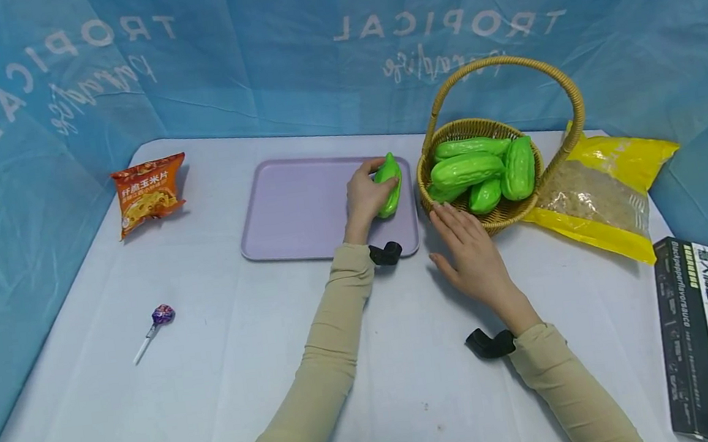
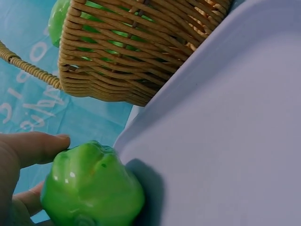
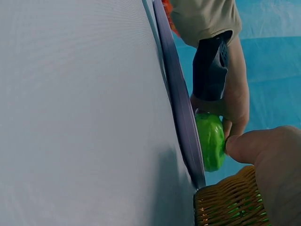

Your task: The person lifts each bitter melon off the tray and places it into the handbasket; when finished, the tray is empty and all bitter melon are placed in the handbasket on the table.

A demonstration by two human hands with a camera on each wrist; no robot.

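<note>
My left hand (image 1: 366, 197) pinches a glossy green bitter melon (image 1: 392, 185) between thumb and fingers, over the right end of a lilac tray (image 1: 299, 209). In the left wrist view, the melon's ridged, rounded end (image 2: 94, 188) faces the camera and casts a shadow on the tray. Just right of the tray stands a wicker basket (image 1: 504, 216) with a tall hoop handle. Several more bitter melons (image 1: 469, 170) lie in it. My right hand (image 1: 474, 258) has its fingers extended, fingertips at the basket's near rim.
An orange snack bag (image 1: 150, 194) lies at the back left, with a lollipop (image 1: 163, 315) nearer the front. Beside the basket's right side is a yellow bag (image 1: 602, 190). A black pasta box (image 1: 699, 333) lies along the right edge. Blue curtains (image 1: 306, 50) surround the white table (image 1: 154, 430).
</note>
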